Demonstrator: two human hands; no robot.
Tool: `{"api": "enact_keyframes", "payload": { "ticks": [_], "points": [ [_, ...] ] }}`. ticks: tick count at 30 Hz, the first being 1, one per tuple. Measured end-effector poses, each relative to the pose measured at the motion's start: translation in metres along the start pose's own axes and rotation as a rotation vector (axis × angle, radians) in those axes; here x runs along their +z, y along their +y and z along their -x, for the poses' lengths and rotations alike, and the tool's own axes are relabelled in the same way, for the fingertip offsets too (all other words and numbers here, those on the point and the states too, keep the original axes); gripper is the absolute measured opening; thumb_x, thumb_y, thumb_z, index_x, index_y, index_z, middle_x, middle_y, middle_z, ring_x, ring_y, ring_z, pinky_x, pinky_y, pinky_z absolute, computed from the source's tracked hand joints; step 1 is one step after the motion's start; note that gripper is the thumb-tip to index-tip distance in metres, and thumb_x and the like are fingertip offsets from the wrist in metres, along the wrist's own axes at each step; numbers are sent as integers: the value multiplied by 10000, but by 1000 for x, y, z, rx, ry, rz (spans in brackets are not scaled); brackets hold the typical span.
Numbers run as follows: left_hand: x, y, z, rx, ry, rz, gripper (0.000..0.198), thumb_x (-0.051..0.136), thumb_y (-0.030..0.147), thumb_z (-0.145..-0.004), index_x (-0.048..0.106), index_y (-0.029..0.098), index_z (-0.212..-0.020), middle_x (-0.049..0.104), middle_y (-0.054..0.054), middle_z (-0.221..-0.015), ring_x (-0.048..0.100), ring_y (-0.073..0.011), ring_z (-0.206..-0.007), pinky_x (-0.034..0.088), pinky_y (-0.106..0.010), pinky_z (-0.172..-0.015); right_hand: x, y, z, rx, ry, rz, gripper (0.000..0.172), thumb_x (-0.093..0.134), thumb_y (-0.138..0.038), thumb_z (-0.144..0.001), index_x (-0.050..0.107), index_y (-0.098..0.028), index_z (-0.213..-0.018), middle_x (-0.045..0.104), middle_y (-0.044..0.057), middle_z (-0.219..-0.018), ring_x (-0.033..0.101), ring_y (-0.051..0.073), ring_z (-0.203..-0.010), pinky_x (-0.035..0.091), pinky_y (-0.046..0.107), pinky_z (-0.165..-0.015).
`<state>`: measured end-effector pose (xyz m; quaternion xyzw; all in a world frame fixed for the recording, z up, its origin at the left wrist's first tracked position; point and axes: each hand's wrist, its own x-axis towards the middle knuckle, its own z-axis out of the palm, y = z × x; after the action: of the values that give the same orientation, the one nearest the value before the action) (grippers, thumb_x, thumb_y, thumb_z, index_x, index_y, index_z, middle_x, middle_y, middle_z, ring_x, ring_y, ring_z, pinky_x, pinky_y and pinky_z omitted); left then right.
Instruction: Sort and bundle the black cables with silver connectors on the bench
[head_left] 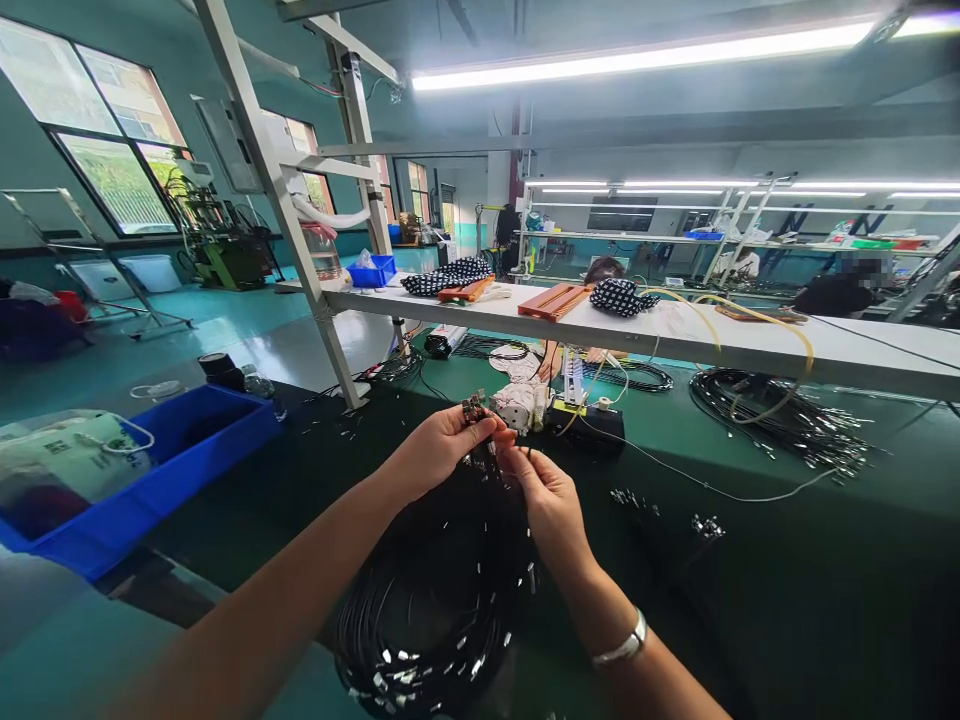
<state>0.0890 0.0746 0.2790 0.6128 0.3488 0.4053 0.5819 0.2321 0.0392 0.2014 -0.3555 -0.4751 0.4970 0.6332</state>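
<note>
At the near edge of the desk (787, 600) lies a big coil of black cables (360, 635); over it, the person's left hand (439, 450) pinches a bunch of metal-tipped ends (474, 406), and the right hand (553, 505), just beside, nips a thin black strand (529, 453). Toward the far edge, on the right, I see another cable bundle (780, 415), below the white shelf (750, 345).

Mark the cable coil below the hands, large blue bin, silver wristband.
Cable coil (360, 610): head view, left strands.
Large blue bin (169, 492): head view, long side wall.
Silver wristband (625, 645): head view, band's middle.
</note>
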Motion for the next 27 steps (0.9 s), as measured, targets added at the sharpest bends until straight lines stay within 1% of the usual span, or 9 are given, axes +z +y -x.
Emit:
{"api": "enact_keyframes", "payload": {
  "ticks": [3,5,6,9,13,17,19,22,27],
  "points": [
    [0,-2,-4,15,70,22,283,637,386,-728,648,127,-843,687,-88,-876,618,-199,-864,417,-351,-883,-3,0,-2,0,115,-73,286,563,-442,-812,584,-171,-901,464,-17,-649,362,75,-489,326,188,-439],
    [2,-4,-6,19,102,14,285,655,378,-713,655,120,-835,686,-92,-879,612,-204,-885,412,-347,-892,-2,-1,-7,48,86,-57,315,620,-445,-765,590,-169,-916,415,-35,-601,268,57,-433,229,186,-374],
    [3,-5,-7,12,108,6,290,666,373,-702,659,115,-834,685,-96,-884,609,-209,-892,412,-346,-893,0,-1,-9,68,56,-31,339,651,-444,-735,601,-162,-917,431,-28,-610,274,57,-435,227,189,-372],
    [8,-5,-9,-24,96,17,306,694,364,-674,667,106,-836,683,-103,-891,610,-221,-891,413,-357,-896,6,-2,-16,62,5,14,366,694,-437,-684,629,-142,-892,523,12,-694,395,85,-515,334,204,-447],
    [11,-7,-11,-45,102,35,314,704,367,-658,658,112,-836,688,-92,-839,622,-219,-852,431,-370,-872,8,1,-16,-38,70,88,315,657,-420,-718,628,-131,-837,564,23,-731,467,117,-631,401,225,-592],
    [9,-16,-15,-36,154,32,314,709,375,-648,643,117,-814,684,-86,-836,623,-225,-853,461,-369,-826,7,2,-10,-114,185,347,283,608,-409,-743,621,-131,-788,517,-7,-625,367,89,-508,333,206,-479],
    [10,-21,-17,-28,161,37,308,711,375,-645,646,115,-797,681,-87,-842,627,-222,-837,476,-359,-802,6,1,-8,-114,196,394,263,592,-395,-748,607,-134,-783,486,-20,-591,338,83,-478,301,198,-444],
    [10,-22,-21,-2,192,87,300,711,363,-648,650,115,-805,678,-79,-827,635,-201,-786,492,-345,-784,3,1,-7,-30,128,426,233,572,-376,-754,576,-143,-768,477,-27,-584,346,81,-465,275,192,-421],
    [6,-7,-26,37,273,158,262,698,318,-674,631,103,-808,674,-75,-809,645,-195,-741,513,-350,-761,-11,15,1,47,49,520,196,556,-355,-761,561,-159,-750,481,-31,-591,357,84,-480,268,191,-435]
  ]
}}
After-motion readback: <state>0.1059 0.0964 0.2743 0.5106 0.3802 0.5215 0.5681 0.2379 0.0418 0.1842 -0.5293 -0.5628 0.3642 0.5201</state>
